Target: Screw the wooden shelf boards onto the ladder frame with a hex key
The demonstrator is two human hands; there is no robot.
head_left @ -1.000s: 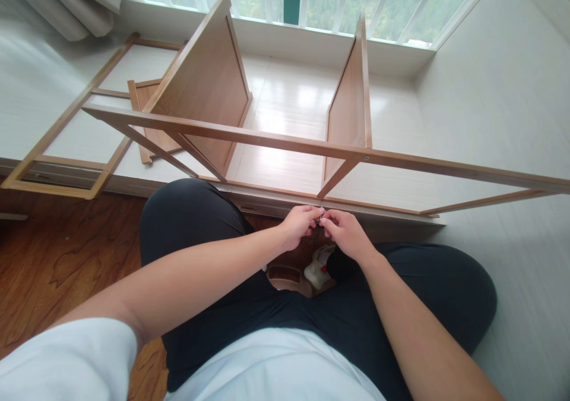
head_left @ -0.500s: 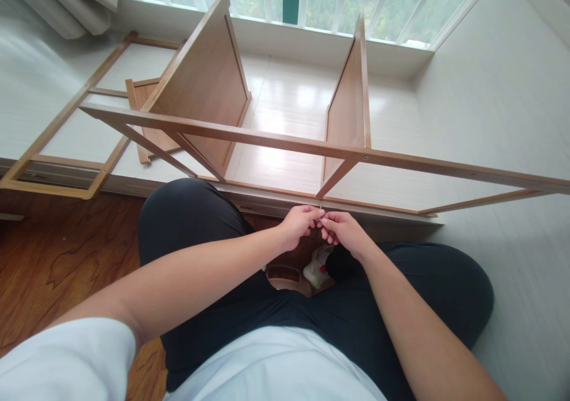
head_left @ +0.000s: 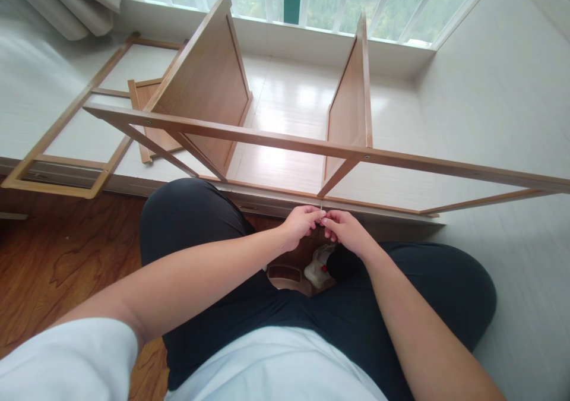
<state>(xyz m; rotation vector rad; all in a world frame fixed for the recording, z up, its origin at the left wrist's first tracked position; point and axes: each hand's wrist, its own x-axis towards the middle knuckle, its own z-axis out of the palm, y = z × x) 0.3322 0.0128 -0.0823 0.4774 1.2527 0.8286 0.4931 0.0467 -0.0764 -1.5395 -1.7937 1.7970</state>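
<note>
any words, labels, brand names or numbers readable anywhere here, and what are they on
None: no readable text shows anywhere.
The light wooden shelf frame and its upright wooden panels bear no print or stickers.
The small white object with a red spot on the floor between the knees is too small and blurred to tell whether it carries a label.
The left hand and right hand pinch something tiny, with no marking visible.

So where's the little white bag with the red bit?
In the head view, the white bag lies low in the middle, on the floor between the person's knees, just below the left hand and right hand, beside a small brown tray.
</note>
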